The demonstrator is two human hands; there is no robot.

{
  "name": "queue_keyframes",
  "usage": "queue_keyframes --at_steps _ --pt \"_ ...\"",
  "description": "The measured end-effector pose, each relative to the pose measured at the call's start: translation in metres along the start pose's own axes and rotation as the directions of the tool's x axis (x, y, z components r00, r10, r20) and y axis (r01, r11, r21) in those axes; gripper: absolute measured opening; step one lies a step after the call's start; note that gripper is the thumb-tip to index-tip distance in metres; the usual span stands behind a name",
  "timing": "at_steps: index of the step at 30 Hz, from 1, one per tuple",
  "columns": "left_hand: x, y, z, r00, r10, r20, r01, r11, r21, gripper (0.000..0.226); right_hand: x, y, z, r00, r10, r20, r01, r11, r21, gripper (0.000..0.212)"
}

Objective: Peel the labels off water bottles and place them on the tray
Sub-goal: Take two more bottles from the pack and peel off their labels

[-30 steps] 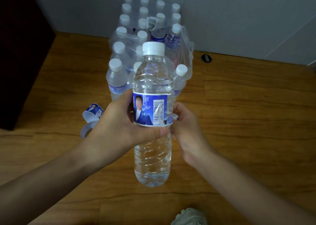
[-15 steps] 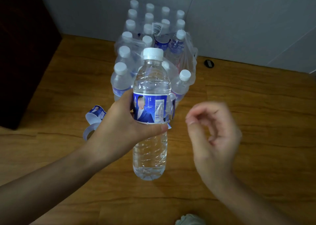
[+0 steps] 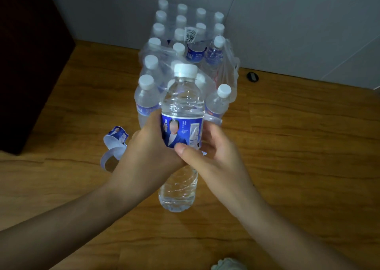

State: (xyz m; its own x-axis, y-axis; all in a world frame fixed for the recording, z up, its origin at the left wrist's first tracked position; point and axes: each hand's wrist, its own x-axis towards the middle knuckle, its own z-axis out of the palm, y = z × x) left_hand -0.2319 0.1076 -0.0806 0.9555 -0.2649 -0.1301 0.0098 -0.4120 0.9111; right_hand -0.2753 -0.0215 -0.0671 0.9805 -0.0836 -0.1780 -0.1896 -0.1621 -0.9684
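I hold a clear water bottle (image 3: 181, 97) with a white cap upright above the wooden floor. Its blue label (image 3: 181, 132) wraps the middle. My left hand (image 3: 148, 152) grips the bottle from the left at label height. My right hand (image 3: 213, 154) closes on it from the right, thumb pressed on the label's lower edge and fingers behind the label's loose right end. Two peeled labels (image 3: 115, 140) lie curled on the floor to the left. No tray is in view.
A shrink-wrapped pack of several bottles (image 3: 181, 33) stands behind against the grey wall, its plastic torn open at the front. A dark cabinet (image 3: 26, 64) stands at left. A small black object (image 3: 252, 77) lies by the wall. A shoe tip (image 3: 228, 265) shows at the bottom edge.
My right hand left the bottle and swung out to the right, then came back and closed on the label's right side. The left hand kept its grip throughout.
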Motion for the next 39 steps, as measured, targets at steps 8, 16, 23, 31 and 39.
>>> queue_keyframes --at_steps 8,16,23,31,39 --pt "-0.005 0.006 0.003 0.99 0.037 0.137 -0.019 0.992 -0.128 0.073 0.016 -0.002 -0.013 1.0 0.012 -0.026 -0.011 1.0 0.025 0.048" --pt "0.015 0.008 -0.035 0.968 0.163 0.189 -0.135 0.979 -0.156 0.088 0.021 -0.011 -0.054 0.978 -0.027 0.206 -0.002 0.99 0.14 0.051" --pt "0.028 0.019 -0.035 0.875 0.222 0.43 -0.159 0.971 -0.18 0.046 0.018 -0.011 -0.061 0.902 -0.034 0.431 -0.067 0.974 0.216 0.044" --pt "0.031 0.015 -0.028 0.88 0.179 0.44 -0.127 0.981 -0.145 0.034 0.02 -0.009 -0.069 0.937 0.008 0.35 -0.14 0.925 0.354 0.023" --pt "0.031 0.015 -0.034 0.955 0.05 0.292 0.031 0.964 -0.266 0.011 0.019 -0.003 -0.066 0.97 0.095 0.225 -0.158 0.946 0.283 0.017"
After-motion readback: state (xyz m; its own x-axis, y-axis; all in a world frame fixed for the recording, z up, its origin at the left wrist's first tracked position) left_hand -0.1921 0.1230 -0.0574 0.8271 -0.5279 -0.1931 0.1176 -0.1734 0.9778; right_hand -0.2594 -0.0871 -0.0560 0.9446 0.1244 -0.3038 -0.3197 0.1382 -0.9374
